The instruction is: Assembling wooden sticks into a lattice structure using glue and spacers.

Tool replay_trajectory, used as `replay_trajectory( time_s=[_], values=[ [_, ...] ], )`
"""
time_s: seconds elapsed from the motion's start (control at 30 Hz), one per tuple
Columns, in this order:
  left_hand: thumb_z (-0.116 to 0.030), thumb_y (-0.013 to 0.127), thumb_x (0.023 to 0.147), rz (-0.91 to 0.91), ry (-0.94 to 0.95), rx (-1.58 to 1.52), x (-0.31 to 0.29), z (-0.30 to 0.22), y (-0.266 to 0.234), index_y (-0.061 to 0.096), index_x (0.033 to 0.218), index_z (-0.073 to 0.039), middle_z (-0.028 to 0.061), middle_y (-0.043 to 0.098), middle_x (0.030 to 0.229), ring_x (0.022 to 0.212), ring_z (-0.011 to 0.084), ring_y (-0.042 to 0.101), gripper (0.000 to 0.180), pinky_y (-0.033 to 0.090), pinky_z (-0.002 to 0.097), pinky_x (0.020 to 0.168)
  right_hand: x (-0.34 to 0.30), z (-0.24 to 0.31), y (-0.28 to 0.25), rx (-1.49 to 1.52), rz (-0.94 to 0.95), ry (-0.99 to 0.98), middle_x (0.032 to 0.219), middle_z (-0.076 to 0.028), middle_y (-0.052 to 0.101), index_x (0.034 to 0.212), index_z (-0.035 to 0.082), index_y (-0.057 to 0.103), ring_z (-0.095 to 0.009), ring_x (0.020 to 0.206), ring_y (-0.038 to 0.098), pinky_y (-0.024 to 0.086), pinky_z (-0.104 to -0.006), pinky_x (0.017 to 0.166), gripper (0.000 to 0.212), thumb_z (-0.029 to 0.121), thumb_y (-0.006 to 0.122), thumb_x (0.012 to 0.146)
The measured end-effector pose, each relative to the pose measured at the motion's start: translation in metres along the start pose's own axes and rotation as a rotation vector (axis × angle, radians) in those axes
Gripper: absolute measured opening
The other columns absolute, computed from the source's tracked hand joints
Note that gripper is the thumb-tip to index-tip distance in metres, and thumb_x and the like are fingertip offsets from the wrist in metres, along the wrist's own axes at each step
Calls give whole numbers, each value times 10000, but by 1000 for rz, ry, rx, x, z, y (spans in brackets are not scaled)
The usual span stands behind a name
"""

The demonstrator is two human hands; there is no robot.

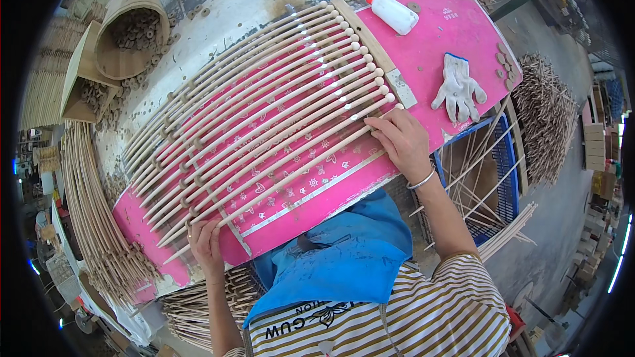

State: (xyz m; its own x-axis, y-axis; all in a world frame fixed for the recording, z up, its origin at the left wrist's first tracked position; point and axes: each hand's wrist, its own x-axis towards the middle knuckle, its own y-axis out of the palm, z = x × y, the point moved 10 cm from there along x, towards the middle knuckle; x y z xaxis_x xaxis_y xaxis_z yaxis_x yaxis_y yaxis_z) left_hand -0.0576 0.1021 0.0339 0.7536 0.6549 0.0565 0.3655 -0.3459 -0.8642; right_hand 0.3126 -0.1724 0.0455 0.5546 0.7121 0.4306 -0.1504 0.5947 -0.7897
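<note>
A row of several pale wooden sticks (284, 92) lies side by side across a pink patterned board. The sticks have round knobs at the upper right, pointed lower-left ends, and small wooden rings (187, 166) around them near those points. White spots mark the sticks close to the knobs. My right hand (402, 140) pinches the right end of the nearest stick (311, 162), its fingers covering that end. Near the same stick's pointed part, my left hand (207, 243) is closed around it beside a ring; what its fingertips touch is partly hidden.
A wooden strip (370, 43) borders the knobs. Beyond it lie a white squeeze bottle (395, 14) with a red nozzle and a white glove (458, 89). A tipped round container (132, 30) holds rings at left. Stick bundles (99, 218) and a blue crate (508, 178) flank the table.
</note>
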Motion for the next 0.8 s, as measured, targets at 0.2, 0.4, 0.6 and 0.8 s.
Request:
replay_trajectory(
  time_s=[0.2,0.4,0.6,0.8],
  values=[
    [-124,632,1023,13,-4,-20,-1,0,-1,739,1079,16,130,648,1048,1030,313,613,185,448,403,964,-2,-1,1,-11,3,-6,921,-70,628,1120,125,763,-277,850,659,540,-396,709,298,111,791,824],
    [-116,684,978,0,9,-43,-2,2,1,756,1070,-9,115,637,997,986,318,589,158,439,415,933,-3,-3,1,-11,-9,-3,922,-72,629,1109,110,757,-281,838,656,537,-400,704,289,98,791,822],
    [-89,731,924,-144,141,93,5,-24,-11,762,1114,-42,115,661,1095,1028,325,604,199,458,441,937,-5,-2,0,6,-3,-4,898,-65,624,1132,112,743,-268,838,653,541,-391,714,334,86,802,804],
    [-85,754,894,-31,296,278,41,-60,15,753,1185,-81,72,663,1101,1006,290,613,291,467,441,893,-16,-4,-9,188,-62,182,901,-72,648,1156,96,763,-253,822,663,529,-371,696,325,75,808,835]
  ],
)
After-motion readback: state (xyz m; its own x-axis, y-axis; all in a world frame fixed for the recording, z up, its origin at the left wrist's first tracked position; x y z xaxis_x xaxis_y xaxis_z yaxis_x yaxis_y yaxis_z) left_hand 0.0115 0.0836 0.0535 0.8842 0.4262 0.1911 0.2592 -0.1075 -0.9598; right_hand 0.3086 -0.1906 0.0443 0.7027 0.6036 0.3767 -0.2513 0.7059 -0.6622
